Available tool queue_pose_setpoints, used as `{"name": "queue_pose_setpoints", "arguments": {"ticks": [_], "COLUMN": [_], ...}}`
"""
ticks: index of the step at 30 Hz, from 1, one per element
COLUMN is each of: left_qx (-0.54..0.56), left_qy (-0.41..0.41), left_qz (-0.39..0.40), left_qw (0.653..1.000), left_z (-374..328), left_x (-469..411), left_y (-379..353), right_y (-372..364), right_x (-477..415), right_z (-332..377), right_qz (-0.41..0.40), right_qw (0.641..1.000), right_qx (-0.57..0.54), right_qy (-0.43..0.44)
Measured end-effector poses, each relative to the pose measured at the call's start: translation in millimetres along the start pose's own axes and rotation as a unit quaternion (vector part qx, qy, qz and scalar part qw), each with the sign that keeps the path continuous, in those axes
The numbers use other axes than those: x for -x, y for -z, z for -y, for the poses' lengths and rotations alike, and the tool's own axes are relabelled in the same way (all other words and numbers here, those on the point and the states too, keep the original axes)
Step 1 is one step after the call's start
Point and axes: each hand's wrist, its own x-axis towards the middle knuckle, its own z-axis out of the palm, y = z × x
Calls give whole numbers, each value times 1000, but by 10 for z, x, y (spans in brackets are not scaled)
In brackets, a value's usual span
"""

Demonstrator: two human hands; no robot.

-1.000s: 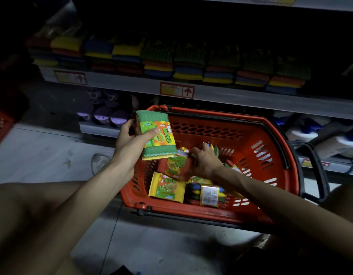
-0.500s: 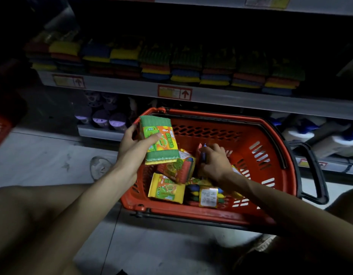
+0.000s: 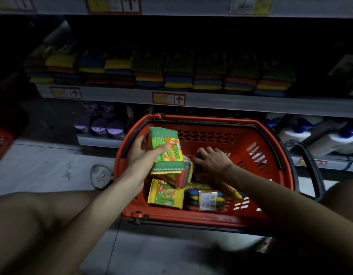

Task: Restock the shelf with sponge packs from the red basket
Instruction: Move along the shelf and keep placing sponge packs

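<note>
The red basket (image 3: 258,155) stands on the floor below the shelf. My left hand (image 3: 144,157) holds a green-topped sponge pack (image 3: 167,149) with an orange label above the basket's left side. My right hand (image 3: 213,159) reaches into the basket and its fingers close on a tilted sponge pack (image 3: 186,173) between the two hands. A yellow pack (image 3: 165,195) and a blue-and-yellow pack with a white label (image 3: 206,199) lie at the basket's near wall. The shelf (image 3: 221,101) above carries rows of stacked sponge packs (image 3: 177,74).
A lower shelf (image 3: 96,139) holds purple-lidded jars (image 3: 108,127) at the left and white bottles with blue caps (image 3: 318,137) at the right. Another red basket (image 3: 1,143) shows at the left edge. A shoe (image 3: 101,176) rests on the grey floor beside the basket.
The view has tilted up, so the shelf and basket sit lower in frame. My right hand has shifted deeper and leftward among the packs. My left hand keeps its pack almost still.
</note>
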Motion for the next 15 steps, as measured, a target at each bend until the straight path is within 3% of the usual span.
{"name": "queue_pose_setpoints", "arguments": {"ticks": [3, 8, 11, 15], "left_qx": [6, 33, 54, 78], "left_qy": [-5, 11, 0, -9], "left_qz": [4, 15, 25, 23], "left_qw": [1000, 999, 998, 997], "left_z": [-33, -172, -272, -375], "left_x": [-18, -65, -58, -36], "left_y": [-4, 4, -3, -47], "right_y": [80, 406, 546, 635], "right_x": [99, 443, 680, 1000], "right_z": [-66, -359, -517, -566], "right_qz": [-59, -134, -155, -211], "right_qw": [998, 963, 900, 745], "right_qx": [-23, -205, -379, -611], "right_qy": [3, -111, -151, -164]}}
